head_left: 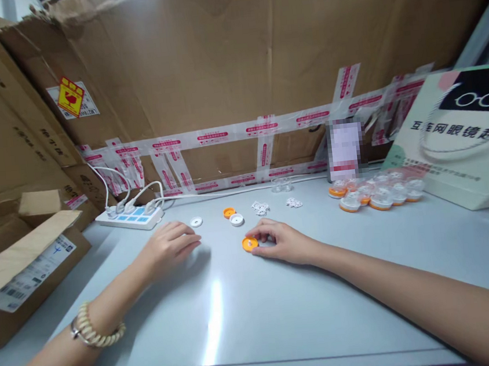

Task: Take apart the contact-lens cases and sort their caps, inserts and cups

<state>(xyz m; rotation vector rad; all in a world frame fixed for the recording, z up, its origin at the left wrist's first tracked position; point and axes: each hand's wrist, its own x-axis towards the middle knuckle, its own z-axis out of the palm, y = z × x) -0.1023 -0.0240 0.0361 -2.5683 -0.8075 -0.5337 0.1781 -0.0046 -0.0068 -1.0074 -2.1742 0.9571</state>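
Note:
My right hand grips the rim of a shallow round orange plastic cap between thumb and fingers. Something small and pale sits in the middle of that cap. With its fingers stretched out and nothing visible in them, my left hand is over the table, close to a white plastic ring. Farther back, a second orange cap lies beside a white round cap. Small white flat parts form a loose pile, and a similar pile of white parts lies to its right.
Clear round pieces stand by the rear box. Several finished-looking orange-and-clear round cases cluster at right, before a phone and a paper bag. A power strip and an open carton are at left.

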